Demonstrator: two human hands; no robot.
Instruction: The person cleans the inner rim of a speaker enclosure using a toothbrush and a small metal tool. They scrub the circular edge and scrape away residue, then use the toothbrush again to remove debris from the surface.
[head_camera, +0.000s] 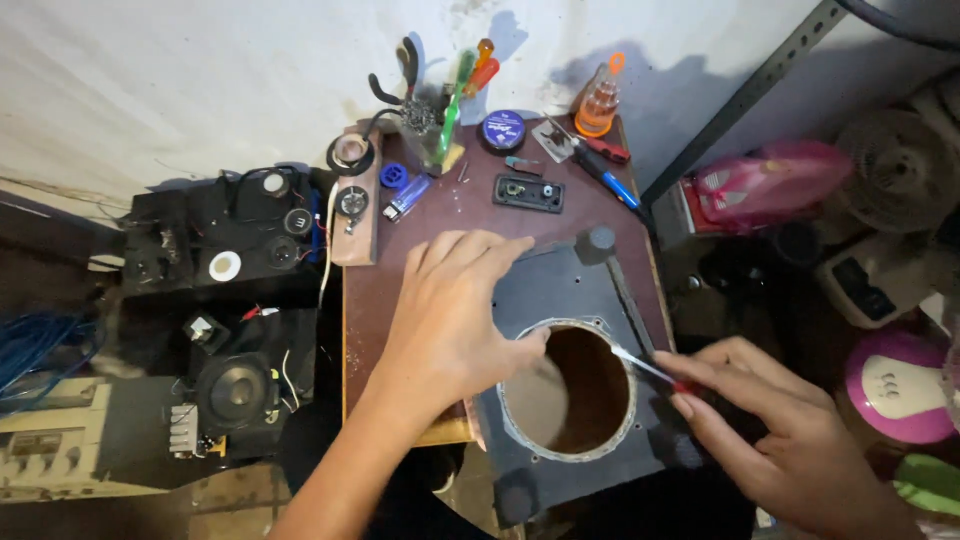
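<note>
A dark grey speaker box panel with a large round hole lies on the brown table. My left hand rests flat on the panel's left side, thumb at the hole's rim. My right hand holds a thin red-handled screwdriver, its tip touching the hole's right edge.
At the table's back are a black plate, a round blue tin, an orange bottle, a blue screwdriver, pliers and tools in a holder. Black speaker parts sit left. A pink bag and fan are right.
</note>
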